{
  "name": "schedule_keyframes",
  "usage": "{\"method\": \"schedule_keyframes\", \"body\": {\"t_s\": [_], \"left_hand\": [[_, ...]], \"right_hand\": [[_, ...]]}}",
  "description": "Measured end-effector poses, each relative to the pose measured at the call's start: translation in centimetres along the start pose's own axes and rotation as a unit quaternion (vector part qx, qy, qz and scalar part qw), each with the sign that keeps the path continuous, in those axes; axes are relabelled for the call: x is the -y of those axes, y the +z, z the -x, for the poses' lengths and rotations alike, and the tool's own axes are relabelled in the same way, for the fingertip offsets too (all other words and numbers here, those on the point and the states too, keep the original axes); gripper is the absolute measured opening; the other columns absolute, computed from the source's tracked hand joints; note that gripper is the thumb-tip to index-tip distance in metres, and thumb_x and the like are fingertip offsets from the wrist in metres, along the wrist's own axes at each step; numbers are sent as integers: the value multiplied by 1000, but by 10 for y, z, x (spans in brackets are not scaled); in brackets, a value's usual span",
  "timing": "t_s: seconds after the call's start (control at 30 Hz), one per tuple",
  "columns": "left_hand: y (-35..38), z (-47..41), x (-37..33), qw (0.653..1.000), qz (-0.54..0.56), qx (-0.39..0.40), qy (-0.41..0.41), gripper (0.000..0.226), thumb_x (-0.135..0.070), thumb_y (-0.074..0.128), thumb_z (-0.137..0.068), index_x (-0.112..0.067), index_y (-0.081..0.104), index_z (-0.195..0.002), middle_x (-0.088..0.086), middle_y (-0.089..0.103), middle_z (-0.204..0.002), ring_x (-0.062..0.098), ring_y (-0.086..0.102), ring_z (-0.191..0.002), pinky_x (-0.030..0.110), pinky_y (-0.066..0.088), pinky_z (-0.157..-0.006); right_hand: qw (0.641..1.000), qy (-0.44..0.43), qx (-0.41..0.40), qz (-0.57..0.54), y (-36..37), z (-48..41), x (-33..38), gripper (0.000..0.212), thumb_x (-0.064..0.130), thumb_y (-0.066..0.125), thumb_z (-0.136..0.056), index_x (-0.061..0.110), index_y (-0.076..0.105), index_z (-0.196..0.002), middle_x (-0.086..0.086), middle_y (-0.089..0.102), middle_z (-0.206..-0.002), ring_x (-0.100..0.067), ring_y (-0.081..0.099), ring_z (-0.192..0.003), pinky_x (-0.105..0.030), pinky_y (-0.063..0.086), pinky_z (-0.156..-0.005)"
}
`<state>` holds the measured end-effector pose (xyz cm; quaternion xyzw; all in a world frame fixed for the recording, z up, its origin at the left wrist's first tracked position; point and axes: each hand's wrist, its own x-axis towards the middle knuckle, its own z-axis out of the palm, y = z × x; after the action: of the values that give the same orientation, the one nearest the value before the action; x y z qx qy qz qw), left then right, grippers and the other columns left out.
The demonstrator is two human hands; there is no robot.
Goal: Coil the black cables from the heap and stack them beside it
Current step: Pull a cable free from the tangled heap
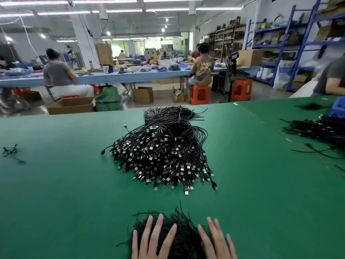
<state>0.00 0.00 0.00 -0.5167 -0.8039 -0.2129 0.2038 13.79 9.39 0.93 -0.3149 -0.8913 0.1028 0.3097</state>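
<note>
Centrally, heap (164,146): black cables piled on the green desk (65,184), metal plug ends fanned toward the person, thin cord ends bunched at the far side.
Small bundle (184,238): a dark tuft of thin black strands on the near side of the heap, apart from it.
Left grip (149,238): released, fingers straight and spread, resting flat on top of the small bundle.
Right grip (216,240): released, fingers straight, lying against the right side of the bundle and holding nothing.
Stray plug (102,152): just left of the heap, its cord running back into it.
Second pile (317,128): more black cables, well right of the heap.
Loose strands (10,151): well left of the heap.
</note>
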Motion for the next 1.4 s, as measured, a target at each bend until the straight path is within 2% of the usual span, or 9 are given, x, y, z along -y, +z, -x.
{"method": "schedule_keyframes", "body": {"t_s": [0.17, 0.3, 0.4, 0.53, 0.63, 0.73, 0.97, 1.17, 1.4], "left_hand": [[21, -15, 30, 992, 7, 125, 36, 59, -73, 42, -96, -40, 55, -143, -4, 46, -158, 26, 49, -135, 52, 17, -121], [11, -44, 31, 979, -60, 189, 41, 105, -101, 40, -67, -29, 67, -138, 6, 64, -143, 27, 41, -136, 53, 5, -117], [-6, -67, 26, 969, -47, 242, 9, 106, -104, 27, -67, -34, 70, -133, 3, 65, -142, 26, 37, -138, 56, 2, -114], [-15, -100, 36, 975, 87, 201, -37, 97, -106, 10, -69, -56, 44, -144, -34, 13, -161, -5, -6, -155, 48, -31, -117], [-15, -145, 41, 973, 195, 87, -93, 57, -77, 41, -93, -43, 52, -138, -31, 41, -143, -4, 37, -140, 49, 12, -129], [-3, -202, 44, 969, 213, 29, -123, 36, -42, 57, -102, -24, 62, -132, -11, 60, -132, 9, 55, -124, 42, 43, -113], [32, -316, 47, 997, 15, 69, -20, 43, -30, 47, -108, -17, 52, -149, 2, 54, -149, 26, 47, -135, 42, 41, -108], [57, -349, 57, 971, -163, 174, 0, 33, -37, 50, -107, -20, 67, -130, 4, 63, -134, 28, 55, -129, 42, 43, -103], [61, -353, 61, 990, -30, 114, -73, 17, -39, 67, -98, -29, 78, -106, -1, 72, -116, 25, 65, -113, 37, 44, -96]], "right_hand": [[978, 21, 173, 114, 9, -35, -21, 89, 79, 6, -93, 23, 54, -144, -7, 24, -167, -20, 12, -155, -31, 9, -119], [972, 68, 226, -6, 31, -53, -35, 98, 89, 5, -82, 33, 1, -162, 13, -20, -168, -3, -24, -151, -27, -11, -121], [970, 78, 228, -38, 35, -68, -41, 92, 88, 14, -84, 37, 4, -161, 20, -12, -167, 2, -17, -151, -27, -2, -124], [974, 86, 183, -105, 32, -75, -44, 89, 97, 9, -76, 51, 17, -152, 34, 8, -160, 6, 12, -149, -30, 20, -122], [973, 101, 75, -191, 31, -87, -45, 65, 90, 17, -85, 57, 31, -139, 47, 27, -143, 18, 31, -135, -28, 35, -108], [961, 141, 7, -238, 34, -100, -49, 57, 86, 20, -88, 54, 40, -131, 40, 45, -130, 13, 45, -124, -27, 41, -101], [959, 152, 9, -241, 44, -101, -60, 55, 84, 21, -91, 49, 43, -127, 37, 47, -121, 8, 48, -120, -23, 43, -96], [952, 164, 3, -260, 48, -102, -61, 51, 84, 22, -88, 51, 45, -119, 31, 53, -116, 5, 52, -115, -22, 44, -92], [955, 144, 4, -260, 44, -103, -57, 62, 87, 19, -86, 43, 51, -117, 26, 55, -116, 3, 53, -116, -18, 43, -91]]}}
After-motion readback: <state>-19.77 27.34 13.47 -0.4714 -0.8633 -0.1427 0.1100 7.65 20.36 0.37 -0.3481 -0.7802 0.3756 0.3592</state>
